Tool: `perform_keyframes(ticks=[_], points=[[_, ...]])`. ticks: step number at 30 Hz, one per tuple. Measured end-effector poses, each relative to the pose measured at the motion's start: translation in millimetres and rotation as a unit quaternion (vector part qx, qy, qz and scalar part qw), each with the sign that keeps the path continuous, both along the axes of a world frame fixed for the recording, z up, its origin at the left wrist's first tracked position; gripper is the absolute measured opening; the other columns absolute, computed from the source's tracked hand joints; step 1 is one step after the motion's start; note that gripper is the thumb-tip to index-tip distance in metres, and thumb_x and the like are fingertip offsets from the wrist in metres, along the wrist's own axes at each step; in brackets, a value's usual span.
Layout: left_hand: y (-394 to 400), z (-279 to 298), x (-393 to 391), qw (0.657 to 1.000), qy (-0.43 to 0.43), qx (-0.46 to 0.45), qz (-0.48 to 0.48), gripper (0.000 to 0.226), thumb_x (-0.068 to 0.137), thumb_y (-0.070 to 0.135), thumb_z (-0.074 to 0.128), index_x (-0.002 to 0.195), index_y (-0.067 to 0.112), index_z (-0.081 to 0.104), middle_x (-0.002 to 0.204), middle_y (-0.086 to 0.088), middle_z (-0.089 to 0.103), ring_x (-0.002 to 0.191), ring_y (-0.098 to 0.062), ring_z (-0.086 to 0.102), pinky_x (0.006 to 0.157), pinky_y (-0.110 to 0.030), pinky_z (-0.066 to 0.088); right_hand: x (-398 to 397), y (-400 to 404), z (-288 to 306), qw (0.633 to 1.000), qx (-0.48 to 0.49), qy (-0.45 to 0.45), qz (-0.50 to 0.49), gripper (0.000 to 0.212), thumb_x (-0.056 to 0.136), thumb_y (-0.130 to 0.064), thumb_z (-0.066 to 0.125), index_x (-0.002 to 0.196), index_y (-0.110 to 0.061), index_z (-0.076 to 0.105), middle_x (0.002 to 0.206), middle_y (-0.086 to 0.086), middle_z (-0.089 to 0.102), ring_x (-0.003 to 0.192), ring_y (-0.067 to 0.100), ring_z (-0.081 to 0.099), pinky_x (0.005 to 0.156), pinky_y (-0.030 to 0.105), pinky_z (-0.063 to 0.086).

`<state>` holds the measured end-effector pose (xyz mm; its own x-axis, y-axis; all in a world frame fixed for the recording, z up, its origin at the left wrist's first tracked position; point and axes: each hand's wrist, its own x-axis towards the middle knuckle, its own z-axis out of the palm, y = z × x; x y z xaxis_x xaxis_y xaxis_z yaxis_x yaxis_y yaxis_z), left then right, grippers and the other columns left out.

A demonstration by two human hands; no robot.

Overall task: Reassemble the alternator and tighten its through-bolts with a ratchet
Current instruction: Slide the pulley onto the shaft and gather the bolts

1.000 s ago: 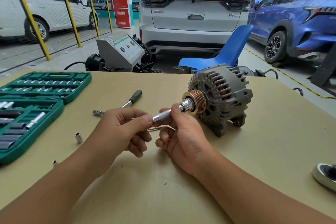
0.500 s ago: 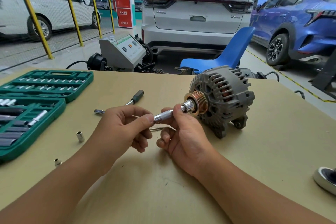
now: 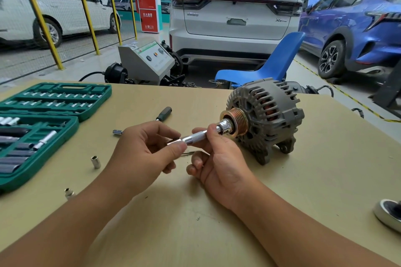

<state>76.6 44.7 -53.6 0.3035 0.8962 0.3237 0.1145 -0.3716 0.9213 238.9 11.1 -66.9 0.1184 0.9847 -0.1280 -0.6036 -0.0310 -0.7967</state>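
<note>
A grey alternator stands on the tan table, its copper-coloured pulley facing me. A chrome socket sits on the pulley's centre, joined to a chrome extension bar that points toward me. My left hand pinches the near end of the bar between thumb and fingers. My right hand holds the bar close to the socket with thumb and forefinger. A black-handled driver lies on the table behind my left hand.
An open green socket case fills the table's left side. Loose sockets lie near it, another small one closer to me. A round grey object sits at the right edge. A blue chair, a grey machine and parked cars stand beyond the table.
Both hands stay on the extension bar with barely any shift. The alternator has not moved.
</note>
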Motion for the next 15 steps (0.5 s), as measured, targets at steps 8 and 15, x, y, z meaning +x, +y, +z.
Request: perform_keyframes(ticks=[8,15], points=[[-0.8,2.4,0.8,0.991,-0.035,-0.115,-0.064,0.003,0.090,0.023,0.077,0.089,0.021,0.075,0.071,-0.022,0.070,0.052,-0.031,0.064,0.051,-0.036,0.056,0.2,-1.5,0.7,1.000,-0.004,0.004,-0.005,0.036,0.106,-0.040,0.046,0.111,-0.007,0.059,0.087,0.011,0.071,0.046,0.016,0.043,0.049,0.029,0.044],[-1.0,-0.2,-0.1,0.999,0.008,0.040,0.010,0.021,0.082,0.012,0.084,0.088,0.029,0.075,0.068,-0.008,0.072,0.054,-0.021,0.068,0.053,-0.027,0.058,-0.3,-1.3,2.7,1.000,-0.006,-0.002,-0.003,0.036,0.106,-0.040,0.046,0.109,-0.008,0.061,0.088,0.008,0.074,0.047,0.017,0.042,0.049,0.030,0.043]])
